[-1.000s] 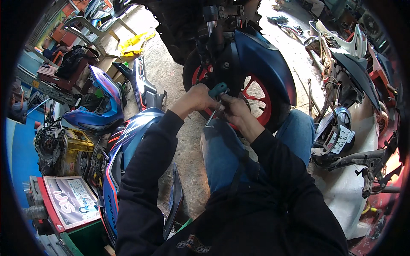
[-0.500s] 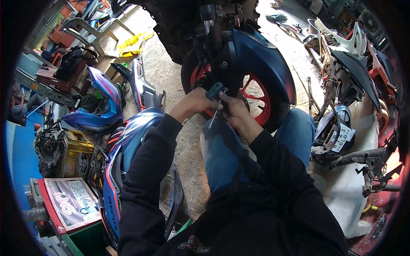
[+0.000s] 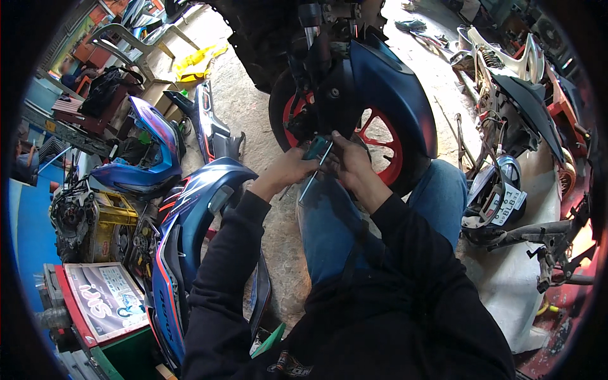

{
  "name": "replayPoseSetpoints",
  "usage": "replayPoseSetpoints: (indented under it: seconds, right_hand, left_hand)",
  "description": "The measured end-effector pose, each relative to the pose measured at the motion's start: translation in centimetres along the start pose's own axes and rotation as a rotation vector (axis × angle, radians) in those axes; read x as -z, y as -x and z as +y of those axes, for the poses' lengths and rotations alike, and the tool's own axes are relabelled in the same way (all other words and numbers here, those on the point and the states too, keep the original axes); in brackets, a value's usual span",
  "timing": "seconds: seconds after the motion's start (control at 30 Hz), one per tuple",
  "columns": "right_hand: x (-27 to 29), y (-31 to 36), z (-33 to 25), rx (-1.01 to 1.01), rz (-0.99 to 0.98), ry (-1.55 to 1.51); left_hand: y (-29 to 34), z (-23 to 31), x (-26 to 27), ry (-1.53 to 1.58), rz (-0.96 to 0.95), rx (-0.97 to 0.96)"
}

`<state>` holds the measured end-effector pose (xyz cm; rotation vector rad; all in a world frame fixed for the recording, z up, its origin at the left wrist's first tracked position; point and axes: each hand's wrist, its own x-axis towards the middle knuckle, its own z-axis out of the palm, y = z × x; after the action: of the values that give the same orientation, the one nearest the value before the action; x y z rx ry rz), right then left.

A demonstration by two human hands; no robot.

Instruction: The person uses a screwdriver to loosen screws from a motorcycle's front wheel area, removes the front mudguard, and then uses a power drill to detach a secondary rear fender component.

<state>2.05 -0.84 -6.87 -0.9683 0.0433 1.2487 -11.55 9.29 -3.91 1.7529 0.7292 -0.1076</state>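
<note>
Both my hands meet in front of a motorcycle's front wheel (image 3: pixel 385 147), which has red spokes. My left hand (image 3: pixel 288 170) is closed around a teal-handled screwdriver (image 3: pixel 316 147), its thin dark shaft coming out below the fist. My right hand (image 3: pixel 352 166) is closed, thumb up, at a thin silver metal rod (image 3: pixel 315 174). The rod slants down toward my left knee, across both hands' fingertips; its exact kind is unclear. Curled fingers hide where the two tools cross. Above the right hand is the dark blue front fender (image 3: pixel 396 95).
Blue body panels (image 3: pixel 206 196) lie at my left, beside a yellow crate (image 3: pixel 117 218) and a red-edged box (image 3: pixel 104 301). A yellow cloth or bag (image 3: pixel 197 63) rests on the floor. At right stand a stripped motorcycle frame (image 3: pixel 487 133) and a light-coloured plate (image 3: pixel 506 206).
The teal handle has tipped lower and turned in my left hand. The silver rod now shows at greater length, angled further left. My left hand has shifted slightly down; the wheel has not visibly moved.
</note>
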Motion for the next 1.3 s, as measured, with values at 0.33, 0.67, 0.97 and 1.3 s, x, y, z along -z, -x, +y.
replayPoseSetpoints:
  seconds: [0.33, 0.67, 0.97, 1.3]
  right_hand:
    - [0.2, -0.1, 2.1, 0.096, -0.022, 0.434]
    - [2.8, -4.0, 10.4, 0.085, -0.271, 1.691]
    - [-1.7, 0.9, 1.3, 0.002, -0.249, 0.189]
    - [-4.3, 0.4, -5.0, 0.261, -0.15, 0.112]
  left_hand:
    - [3.0, -5.6, 0.7, -0.051, 0.117, -0.012]
    - [3.8, -12.6, -0.1, 0.174, 0.196, 0.366]
    - [4.0, -1.5, -0.4, 0.451, 0.2, -0.08]
    - [2.4, 5.7, 1.5, 0.398, 0.253, -0.217]
